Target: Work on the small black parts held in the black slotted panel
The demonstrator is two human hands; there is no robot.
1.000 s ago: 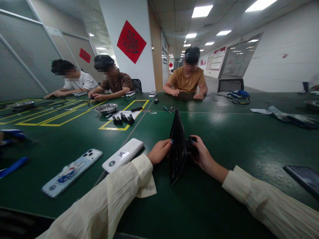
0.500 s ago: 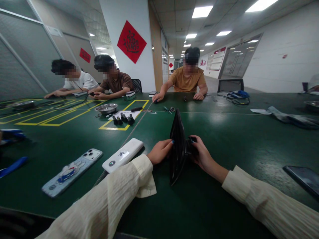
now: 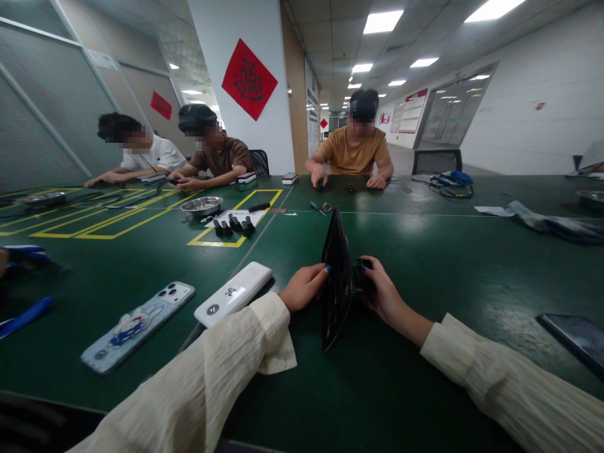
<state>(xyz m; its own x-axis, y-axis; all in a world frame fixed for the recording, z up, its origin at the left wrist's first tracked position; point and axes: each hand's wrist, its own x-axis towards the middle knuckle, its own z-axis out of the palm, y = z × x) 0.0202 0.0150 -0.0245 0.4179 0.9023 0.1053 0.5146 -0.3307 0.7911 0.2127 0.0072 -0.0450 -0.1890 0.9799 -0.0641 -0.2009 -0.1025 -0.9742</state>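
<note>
Black panel (image 3: 338,296) sits in the fingers (image 3: 317,273), near a "26"-labelled power bank (image 3: 245,280).

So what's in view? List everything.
Table: one, green, spanning the view.
Panel: one, black, centre.
Power bank: one, white, left of panel.
Phone: one, pale blue, near left.
Flat device: one, dark, right edge.
Bowls: about three, silver, farther back.
Caps: several, black, by white paper.
Cables: several, dark, far left and right.
Signs: several, red, pillar and walls.
People: at least three, varied shirts, far side.
Sleeves: two, cream, foreground.
Left grip: one, blue-nailed, holding panel.
Right grip: one, blue-nailed, on black part behind panel.
</note>
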